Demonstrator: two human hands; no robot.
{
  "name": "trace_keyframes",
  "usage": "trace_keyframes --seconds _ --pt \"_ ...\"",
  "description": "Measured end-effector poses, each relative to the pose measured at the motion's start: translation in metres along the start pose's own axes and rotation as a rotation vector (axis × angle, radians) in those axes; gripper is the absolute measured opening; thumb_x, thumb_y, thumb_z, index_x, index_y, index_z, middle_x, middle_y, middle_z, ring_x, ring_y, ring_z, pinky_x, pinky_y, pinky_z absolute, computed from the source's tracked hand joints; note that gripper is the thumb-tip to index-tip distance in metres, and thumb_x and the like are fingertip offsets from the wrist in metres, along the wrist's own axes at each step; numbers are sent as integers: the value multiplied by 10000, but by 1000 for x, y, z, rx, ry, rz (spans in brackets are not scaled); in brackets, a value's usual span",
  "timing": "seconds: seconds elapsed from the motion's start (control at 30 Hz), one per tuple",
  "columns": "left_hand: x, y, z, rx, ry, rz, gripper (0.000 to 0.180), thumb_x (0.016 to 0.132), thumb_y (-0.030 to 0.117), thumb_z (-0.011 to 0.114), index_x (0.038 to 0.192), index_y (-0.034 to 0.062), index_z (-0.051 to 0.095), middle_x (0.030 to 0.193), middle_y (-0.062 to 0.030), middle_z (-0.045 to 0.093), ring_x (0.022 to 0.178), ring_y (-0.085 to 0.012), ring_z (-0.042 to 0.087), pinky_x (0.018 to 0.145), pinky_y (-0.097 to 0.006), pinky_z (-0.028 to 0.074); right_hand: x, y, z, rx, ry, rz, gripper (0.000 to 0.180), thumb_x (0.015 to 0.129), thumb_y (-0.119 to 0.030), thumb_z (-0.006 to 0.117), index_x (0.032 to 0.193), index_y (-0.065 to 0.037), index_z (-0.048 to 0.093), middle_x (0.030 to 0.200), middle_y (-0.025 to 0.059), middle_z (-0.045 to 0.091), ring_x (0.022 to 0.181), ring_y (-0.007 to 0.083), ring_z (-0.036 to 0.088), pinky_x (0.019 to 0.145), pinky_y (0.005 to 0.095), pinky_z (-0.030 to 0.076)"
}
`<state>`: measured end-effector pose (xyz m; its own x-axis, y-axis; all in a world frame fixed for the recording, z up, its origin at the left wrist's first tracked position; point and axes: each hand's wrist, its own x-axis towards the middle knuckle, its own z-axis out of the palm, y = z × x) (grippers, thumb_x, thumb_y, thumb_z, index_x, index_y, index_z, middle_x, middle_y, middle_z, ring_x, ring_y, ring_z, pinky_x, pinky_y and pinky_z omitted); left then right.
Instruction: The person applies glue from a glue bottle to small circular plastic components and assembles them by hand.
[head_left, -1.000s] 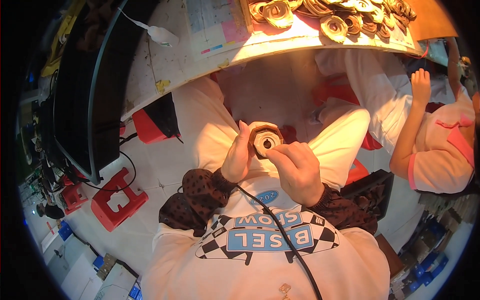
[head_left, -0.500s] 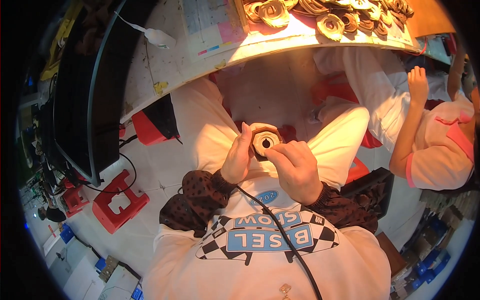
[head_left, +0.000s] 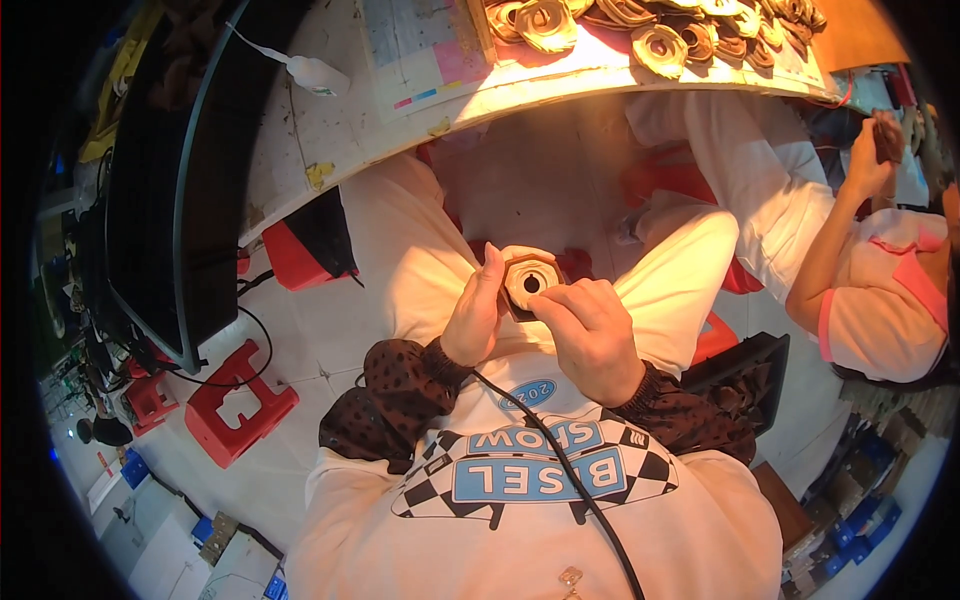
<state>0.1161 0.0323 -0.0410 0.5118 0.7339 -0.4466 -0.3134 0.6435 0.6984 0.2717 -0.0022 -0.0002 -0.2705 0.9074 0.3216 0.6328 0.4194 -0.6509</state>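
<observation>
Above my lap I hold a small many-sided brown piece [head_left: 532,281] with a cream ring and a dark round hole in its middle. My left hand [head_left: 474,314] grips its left side, thumb up along the edge, other fingers mostly hidden. My right hand [head_left: 594,330] is closed, its fingertips pinching at the lower right of the cream ring. Whether anything tiny sits between those fingertips cannot be seen. Similar ring-shaped pieces [head_left: 660,50], cream and brown, lie heaped on the lit table [head_left: 400,140] ahead.
A white cable end [head_left: 318,76] lies on the table's left. Left of me stand a large black panel [head_left: 150,200] and a red stool [head_left: 240,402]. A co-worker [head_left: 880,280] sits at the right, near a black crate [head_left: 740,385]. A black cord [head_left: 560,450] crosses my front.
My hands and the piece have hardly moved. At the right, the co-worker's arms have shifted and their hands now hold a small brown thing.
</observation>
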Motion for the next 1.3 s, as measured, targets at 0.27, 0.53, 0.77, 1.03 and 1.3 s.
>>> trace_keyframes --seconds 0.27,0.53,0.77,1.03,1.3 --pt "-1 -1 -3 11 -4 23 434 1004 369 350 1139 5 547 1027 -61 615 987 -119 570 877 -266 447 -3 1 1 -8 -17 -27 295 643 -41 617 936 -7 609 889 66 573 789 214 560 687 325 437" --pt "0 1 -1 38 45 61 205 915 79 555 1083 -24 615 952 -61 659 848 -93 603 762 -227 485 -3 -3 1 26 -17 -49 310 623 3 634 933 22 637 914 95 605 757 239 565 663 334 450" --pt "-2 -2 2 77 99 128 201 922 56 538 1074 -39 628 981 -82 667 856 -108 618 789 -239 498 -4 -5 -9 63 -91 27 228 671 7 642 898 22 624 872 94 585 791 231 579 669 328 461" --pt "-1 -5 -4 80 9 215 218 911 31 537 1095 -45 625 1163 -182 619 1126 -203 566 957 -308 446 -9 21 -12 400 -102 444 200 837 -119 657 946 24 570 754 133 624 633 234 620 552 313 468" --pt "-2 -4 -2 275 -40 317 231 893 -5 544 1107 -48 620 1195 -182 602 1141 -219 558 974 -318 437 9 28 -8 276 -213 310 155 827 -134 644 834 1 568 713 151 625 605 295 617 516 348 465"
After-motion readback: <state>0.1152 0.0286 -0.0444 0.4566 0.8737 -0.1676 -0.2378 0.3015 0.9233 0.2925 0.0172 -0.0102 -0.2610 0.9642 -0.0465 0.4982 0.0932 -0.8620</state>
